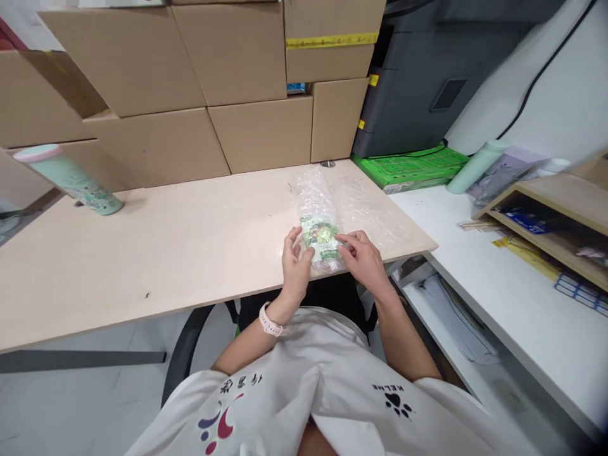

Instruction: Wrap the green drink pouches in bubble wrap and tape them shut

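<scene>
A green-and-white printed packet (322,235) lies at the front edge of the wooden desk, on or inside clear bubble wrap (315,191) that stretches away behind it. My left hand (295,261) holds the packet's left edge, its thumb on the near left corner and its fingers curved along the side. At the right edge, my right hand (363,254) grips with thumb and index finger, its other fingers curled. Clear film covers the packet with a shiny surface. Whether it is fully enclosed I cannot tell.
Cardboard boxes (261,136) are stacked along the back of the desk (190,253). A mint tumbler (71,180) stands at the left. To the right are a green box (411,168) under a dark grey case (408,88), a white side table (441,221) and a wooden shelf unit (565,202).
</scene>
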Tool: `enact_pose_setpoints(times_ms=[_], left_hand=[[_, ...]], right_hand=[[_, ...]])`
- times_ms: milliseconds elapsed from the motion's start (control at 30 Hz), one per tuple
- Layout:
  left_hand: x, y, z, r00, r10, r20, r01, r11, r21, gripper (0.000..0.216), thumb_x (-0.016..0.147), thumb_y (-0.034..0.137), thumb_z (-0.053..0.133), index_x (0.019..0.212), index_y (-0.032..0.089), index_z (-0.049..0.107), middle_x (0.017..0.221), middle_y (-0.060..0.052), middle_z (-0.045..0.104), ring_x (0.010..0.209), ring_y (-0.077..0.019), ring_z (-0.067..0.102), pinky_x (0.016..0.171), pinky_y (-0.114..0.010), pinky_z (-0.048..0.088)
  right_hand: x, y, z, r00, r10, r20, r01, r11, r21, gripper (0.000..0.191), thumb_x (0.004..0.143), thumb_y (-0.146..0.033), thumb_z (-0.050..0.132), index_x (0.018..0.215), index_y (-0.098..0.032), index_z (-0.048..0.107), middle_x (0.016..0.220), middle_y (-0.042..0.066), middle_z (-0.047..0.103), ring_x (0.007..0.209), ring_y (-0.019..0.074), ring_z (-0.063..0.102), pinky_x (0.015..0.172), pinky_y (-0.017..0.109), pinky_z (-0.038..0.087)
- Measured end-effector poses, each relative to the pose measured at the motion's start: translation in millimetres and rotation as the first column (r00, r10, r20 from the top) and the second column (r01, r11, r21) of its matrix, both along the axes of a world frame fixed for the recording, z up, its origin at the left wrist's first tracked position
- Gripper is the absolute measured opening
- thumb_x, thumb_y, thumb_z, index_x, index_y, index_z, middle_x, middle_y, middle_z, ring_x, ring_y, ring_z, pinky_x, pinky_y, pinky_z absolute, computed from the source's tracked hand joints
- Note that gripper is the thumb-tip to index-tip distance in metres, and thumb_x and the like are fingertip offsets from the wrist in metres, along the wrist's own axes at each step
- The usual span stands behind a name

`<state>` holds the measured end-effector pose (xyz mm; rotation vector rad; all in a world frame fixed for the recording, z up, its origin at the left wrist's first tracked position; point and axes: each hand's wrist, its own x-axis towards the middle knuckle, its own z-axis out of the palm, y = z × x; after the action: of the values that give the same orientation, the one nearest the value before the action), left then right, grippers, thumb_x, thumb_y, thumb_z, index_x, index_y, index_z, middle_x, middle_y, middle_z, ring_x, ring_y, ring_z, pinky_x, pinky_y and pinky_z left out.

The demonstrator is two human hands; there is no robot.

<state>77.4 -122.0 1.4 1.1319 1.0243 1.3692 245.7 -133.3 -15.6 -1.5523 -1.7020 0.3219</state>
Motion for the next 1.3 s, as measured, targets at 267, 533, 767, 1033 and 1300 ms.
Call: enact_pose_setpoints(times_ms=[267,533,767,1033,1300], left_hand=[[-32,-10,-2.2,0.966,-0.252,0.066,0.259,0.952,-0.163,0.066,0.079,0.027,0.073,0.139,0.027,0.047,0.134,-0.009,0.061,0.123,-0.0292,0.061,0.105,-0.049,0.052],[-62,-48,-30.5,0.822,-0.094,-0.561,0.271,0.932,0.241,0.084,0.093,0.056,0.048,0.158,0.032,0.000,0.161,-0.013,0.029,0.139,-0.0240,0.048,0.098,-0.047,0.058],[-26,-29,-13.9,0.722,0.090,-0.686,0.349,0.809,0.473,0.085,0.095,0.042,0.055,0.159,0.032,0.000,0.165,-0.015,0.020,0.133,-0.0264,0.052,0.099,-0.043,0.056],[-2,-1,1.4,0.366,0.298,-0.882,0.613,0.636,0.469,0.070,0.092,0.041,0.062,0.154,0.031,0.033,0.164,-0.008,0.030,0.156,-0.0354,0.014,0.125,-0.068,0.007],[33,-1,-10.6,0.370,0.261,-0.892,0.645,0.619,0.448,0.068,0.097,0.025,0.045,0.159,0.032,0.017,0.164,-0.004,0.030,0.156,-0.0278,0.011,0.127,-0.066,0.006]], right_hand=[[-12,-6,7.5,0.988,0.136,-0.075,-0.142,0.986,-0.092,0.040,0.097,-0.044,0.044,0.123,-0.025,0.068,0.108,0.009,0.066,0.086,0.0235,0.065,0.082,0.039,0.055],[-26,-7,16.6,0.934,0.345,-0.096,-0.357,0.917,-0.178,0.041,0.100,-0.037,0.041,0.132,-0.034,0.065,0.107,0.008,0.068,0.094,0.0248,0.066,0.088,0.039,0.054],[-8,3,19.5,0.970,0.236,-0.060,-0.243,0.954,-0.175,0.027,0.090,-0.031,0.056,0.105,-0.031,0.079,0.087,0.005,0.070,0.078,0.0233,0.065,0.070,0.036,0.052],[4,13,10.0,0.986,0.126,-0.110,-0.149,0.959,-0.240,0.022,0.075,-0.024,0.059,0.086,-0.025,0.077,0.068,0.001,0.065,0.074,0.0239,0.064,0.069,0.036,0.053],[26,-9,0.2,0.997,-0.049,0.061,0.052,0.997,-0.049,0.038,0.083,-0.021,0.047,0.111,-0.028,0.071,0.103,0.008,0.068,0.099,0.0302,0.062,0.087,0.045,0.049]])
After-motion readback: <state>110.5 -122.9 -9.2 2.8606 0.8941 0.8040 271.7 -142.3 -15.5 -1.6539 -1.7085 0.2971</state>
